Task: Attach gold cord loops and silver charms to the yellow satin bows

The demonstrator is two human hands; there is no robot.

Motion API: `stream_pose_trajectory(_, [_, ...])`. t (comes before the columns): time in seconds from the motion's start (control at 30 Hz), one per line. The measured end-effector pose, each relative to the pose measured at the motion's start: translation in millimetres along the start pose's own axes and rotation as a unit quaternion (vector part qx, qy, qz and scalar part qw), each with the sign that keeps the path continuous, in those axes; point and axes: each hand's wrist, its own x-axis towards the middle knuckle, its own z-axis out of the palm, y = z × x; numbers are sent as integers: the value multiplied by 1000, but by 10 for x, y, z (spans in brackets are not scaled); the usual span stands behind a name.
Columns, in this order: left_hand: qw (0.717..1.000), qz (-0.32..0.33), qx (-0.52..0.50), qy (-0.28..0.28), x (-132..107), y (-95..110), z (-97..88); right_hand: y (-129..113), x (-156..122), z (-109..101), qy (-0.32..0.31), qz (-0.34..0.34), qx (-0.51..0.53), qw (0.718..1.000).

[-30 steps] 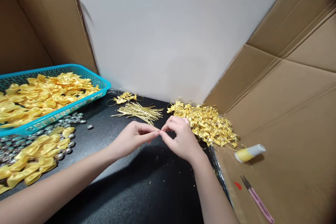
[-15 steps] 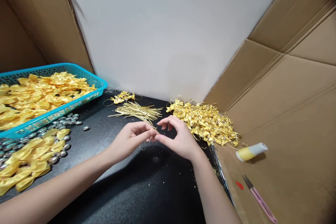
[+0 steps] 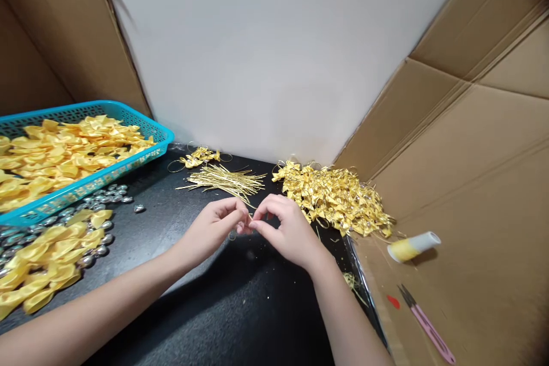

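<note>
My left hand (image 3: 219, 227) and my right hand (image 3: 288, 231) meet above the black tabletop, fingertips nearly touching. Both pinch a short piece of thin gold cord (image 3: 251, 217), mostly hidden by the fingers. A small loop (image 3: 232, 235) shows under my left fingers. Just beyond the hands lies a bundle of gold cords (image 3: 227, 180). A large heap of yellow bows with gold loops (image 3: 334, 197) sits to the right of it, and a smaller group of such bows (image 3: 199, 157) lies behind the bundle.
At left stands a blue plastic basket (image 3: 165, 142) of yellow ribbon bows (image 3: 72, 151). More bows (image 3: 55, 257) and silvery beads (image 3: 100, 250) lie before it. Right, on cardboard, are a tube (image 3: 414, 247), pink-handled snips (image 3: 429, 329) and a red scrap (image 3: 393, 301). Cardboard and a white panel enclose the table.
My right thumb and index finger have closed together against the left fingertips; before, the index finger was raised apart. The hands have shifted slightly left.
</note>
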Motion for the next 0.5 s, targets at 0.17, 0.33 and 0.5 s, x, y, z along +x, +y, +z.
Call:
stream_pose_trajectory(0.17, [1000,-28,-11,5,7,-60,14,-60,-19,-3,-9,-22,-99,995])
stream_pose_trajectory(0.33, [998,-37,-36,21,-3,-107,22,-57,-17,10,-3,-20,-118,993])
stream_pose_trajectory(0.5, [998,8,-56,21,2,-136,16,-20,2,57,63,27,-83,994])
